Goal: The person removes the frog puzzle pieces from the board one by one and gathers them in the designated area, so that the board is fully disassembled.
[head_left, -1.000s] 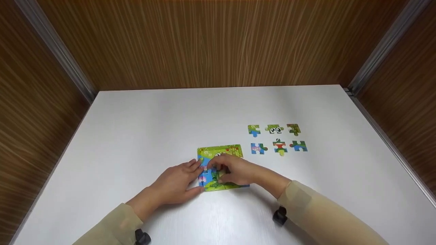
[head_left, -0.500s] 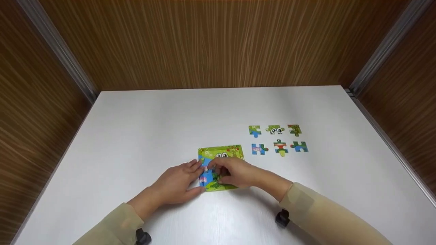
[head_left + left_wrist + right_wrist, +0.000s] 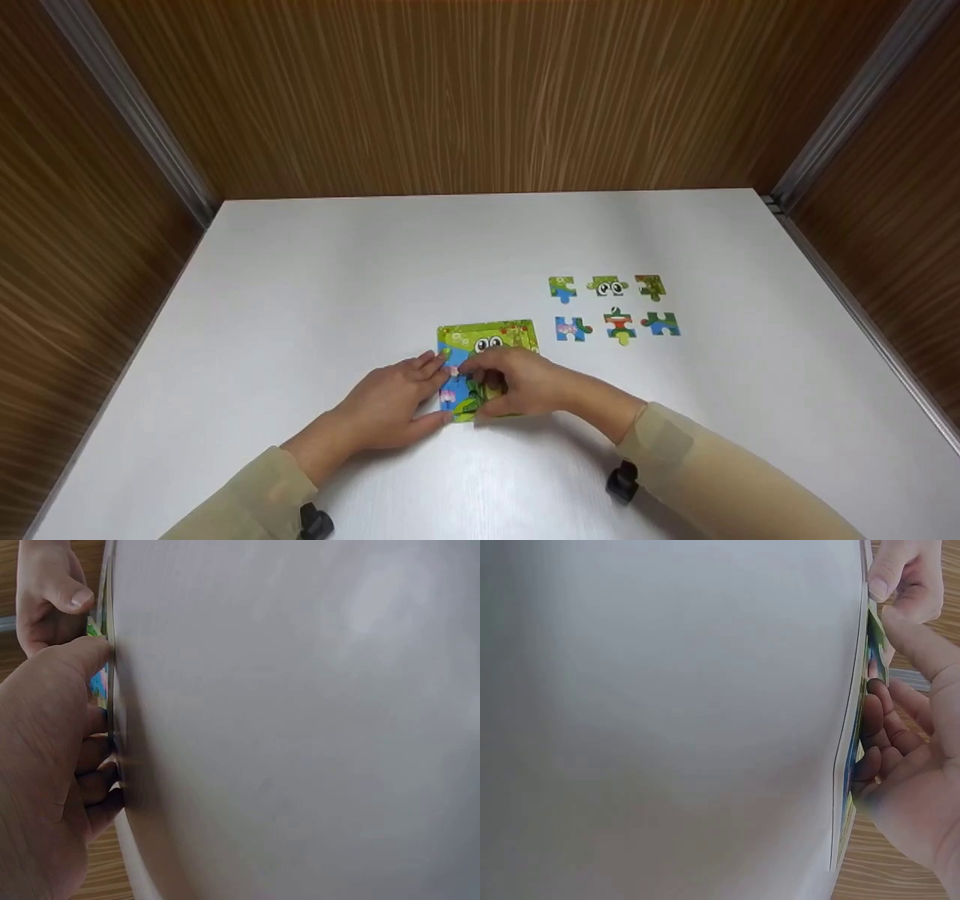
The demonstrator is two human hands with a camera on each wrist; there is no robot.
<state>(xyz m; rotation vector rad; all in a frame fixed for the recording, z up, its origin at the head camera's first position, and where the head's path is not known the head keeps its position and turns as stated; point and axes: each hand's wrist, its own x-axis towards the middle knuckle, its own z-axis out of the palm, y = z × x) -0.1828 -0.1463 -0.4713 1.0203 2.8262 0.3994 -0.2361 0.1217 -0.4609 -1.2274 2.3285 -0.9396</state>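
A frog puzzle board [image 3: 487, 330] lies flat on the table in the head view, its picture mostly green and blue. My left hand [image 3: 394, 405] rests against its left side, fingertips on the edge and thumb at the lower left corner. Over the lower part of the board my right hand [image 3: 517, 382] pinches a green and blue puzzle piece [image 3: 878, 645] between thumb and index finger. The piece stands tilted up from the board in the right wrist view. The right hand hides the board's right and middle parts.
Several loose puzzle pieces lie in two rows right of the board, among them a piece with eyes [image 3: 607, 287] and one with a red mouth [image 3: 619, 325]. The white table [image 3: 337, 277] is bounded by wood-grain panels [image 3: 480, 97] at the back and sides.
The right thumb has slid down toward the board's near edge, and the piece at the lower left now tilts up. The left hand has kept its place.
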